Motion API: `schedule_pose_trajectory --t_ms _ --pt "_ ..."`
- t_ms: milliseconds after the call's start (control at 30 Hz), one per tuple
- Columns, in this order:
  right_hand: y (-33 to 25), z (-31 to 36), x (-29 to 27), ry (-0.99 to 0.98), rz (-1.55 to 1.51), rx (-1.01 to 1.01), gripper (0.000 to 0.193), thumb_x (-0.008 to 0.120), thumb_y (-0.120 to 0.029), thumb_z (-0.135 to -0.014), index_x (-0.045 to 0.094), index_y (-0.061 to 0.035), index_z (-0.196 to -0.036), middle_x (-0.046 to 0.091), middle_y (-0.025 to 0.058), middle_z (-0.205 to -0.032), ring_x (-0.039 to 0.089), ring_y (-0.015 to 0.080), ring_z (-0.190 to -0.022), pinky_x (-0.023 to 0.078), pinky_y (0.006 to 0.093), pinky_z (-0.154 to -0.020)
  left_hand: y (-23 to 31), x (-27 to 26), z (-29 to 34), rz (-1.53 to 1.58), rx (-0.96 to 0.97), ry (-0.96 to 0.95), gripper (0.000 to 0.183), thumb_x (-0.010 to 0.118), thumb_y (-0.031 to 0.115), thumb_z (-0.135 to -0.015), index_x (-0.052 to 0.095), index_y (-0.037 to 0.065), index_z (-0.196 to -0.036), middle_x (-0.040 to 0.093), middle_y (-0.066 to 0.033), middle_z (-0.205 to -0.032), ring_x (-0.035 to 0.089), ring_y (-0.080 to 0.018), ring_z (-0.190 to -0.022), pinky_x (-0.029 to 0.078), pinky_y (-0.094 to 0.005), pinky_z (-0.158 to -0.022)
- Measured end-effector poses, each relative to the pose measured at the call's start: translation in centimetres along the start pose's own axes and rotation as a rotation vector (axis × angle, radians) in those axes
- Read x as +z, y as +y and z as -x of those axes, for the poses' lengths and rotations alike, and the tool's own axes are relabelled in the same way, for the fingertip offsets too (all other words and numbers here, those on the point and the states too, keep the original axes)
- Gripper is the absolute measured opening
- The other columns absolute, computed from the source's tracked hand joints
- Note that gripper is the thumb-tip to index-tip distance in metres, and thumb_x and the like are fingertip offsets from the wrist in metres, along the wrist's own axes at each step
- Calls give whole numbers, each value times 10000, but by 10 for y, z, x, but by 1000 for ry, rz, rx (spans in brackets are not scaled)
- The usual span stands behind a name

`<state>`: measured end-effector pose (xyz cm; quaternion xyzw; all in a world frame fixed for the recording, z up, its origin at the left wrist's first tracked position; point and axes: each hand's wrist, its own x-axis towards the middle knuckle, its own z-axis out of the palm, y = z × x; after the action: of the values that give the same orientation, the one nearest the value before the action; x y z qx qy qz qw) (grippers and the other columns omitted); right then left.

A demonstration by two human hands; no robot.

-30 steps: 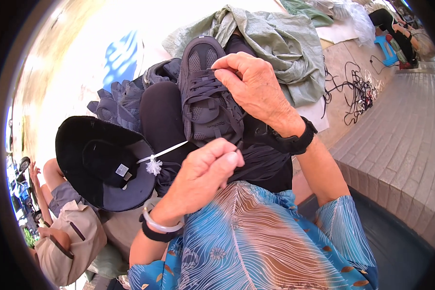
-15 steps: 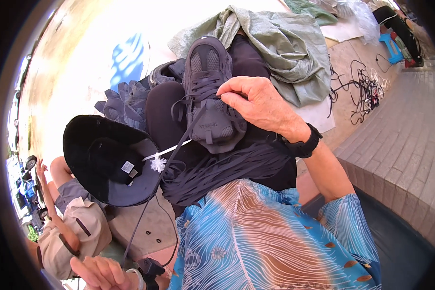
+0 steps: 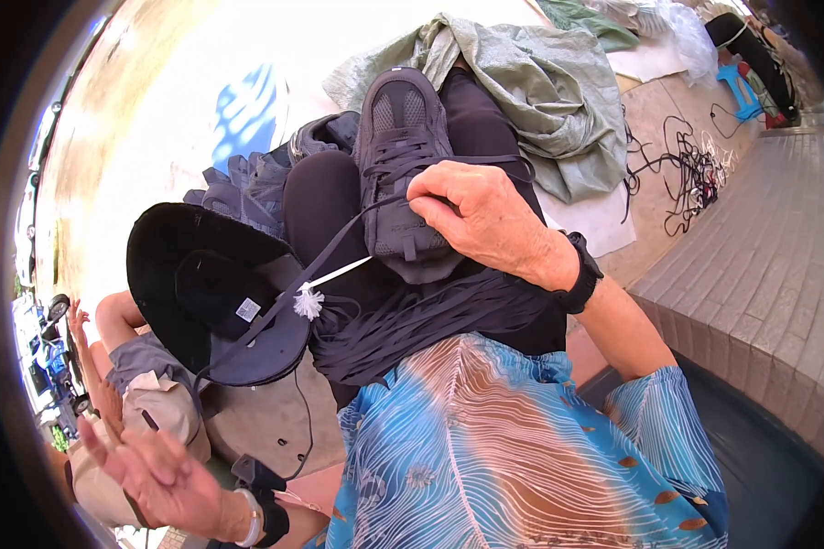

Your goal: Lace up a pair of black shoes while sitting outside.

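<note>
A dark grey lace-up shoe (image 3: pixel 403 174) lies across my lap, toe pointing away. My right hand (image 3: pixel 490 220) is closed in a pinch on a dark shoelace (image 3: pixel 339 233) beside the shoe's tongue. One stretch of lace loops out past the shoe's right side. Another runs left over the black hat's brim. My left hand (image 3: pixel 165 480) is at the lower left, blurred, with its fingers apart and no lace visibly in it. A bundle of loose dark laces (image 3: pixel 412 320) rests on my lap, and a white cord with a frayed end (image 3: pixel 309 300) lies next to it.
The upturned black hat (image 3: pixel 178 284) is left of my legs. More dark shoes (image 3: pixel 247 192) are piled beyond it. A green-grey sheet (image 3: pixel 558 101) spreads ahead, with tangled cords (image 3: pixel 687 174) to its right. A slatted bench (image 3: pixel 760 265) stands at right. Another person (image 3: pixel 160 407) sits at left.
My left hand has moved up and left, its fingers spreading. The lace swung up across the hat's brim. My right hand shifted down slightly, and a lace loop now sticks out right of the shoe.
</note>
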<state>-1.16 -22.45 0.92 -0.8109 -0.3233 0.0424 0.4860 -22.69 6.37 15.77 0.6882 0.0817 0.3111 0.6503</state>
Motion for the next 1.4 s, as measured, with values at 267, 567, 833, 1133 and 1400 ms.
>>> schedule_pose_trajectory --t_ms 267,567,833,1133,1400 --pt "3 24 11 -41 194 42 71 617 -106 -866 590 -41 -876 600 117 -810 632 339 -739 531 418 -660 -125 149 -17 -388 -267 -523 149 600 50 -944 643 6 -1079 615 7 -932 528 -52 -817 432 -202 -731" --pt "9 11 4 153 194 46 70 662 -80 -843 644 -51 -904 570 104 -815 624 322 -715 517 399 -639 -173 173 -21 -577 -178 -594 64 652 46 -886 623 -7 -907 572 -37 -720 495 -86 -631 436 -255 -590" --pt "14 1 -8 37 90 158 80 658 -102 -821 669 -25 -802 601 142 -772 624 329 -725 505 408 -659 -181 185 -32 -614 -6 -495 142 635 135 -943 627 -4 -913 595 -66 -731 525 -131 -635 457 -276 -610" --pt "12 -2 2 128 221 100 88 645 -94 -831 629 -9 -813 583 146 -807 627 347 -708 516 425 -652 -175 184 -33 -653 -43 -542 90 690 48 -848 623 1 -885 567 -64 -721 524 -144 -624 450 -277 -609" --pt "13 -1 -2 24 265 42 112 624 -92 -847 599 -1 -788 567 162 -824 628 370 -721 528 437 -645 -183 179 -32 -650 53 -527 106 698 28 -831 622 -5 -897 592 -80 -760 563 -164 -641 463 -285 -623"
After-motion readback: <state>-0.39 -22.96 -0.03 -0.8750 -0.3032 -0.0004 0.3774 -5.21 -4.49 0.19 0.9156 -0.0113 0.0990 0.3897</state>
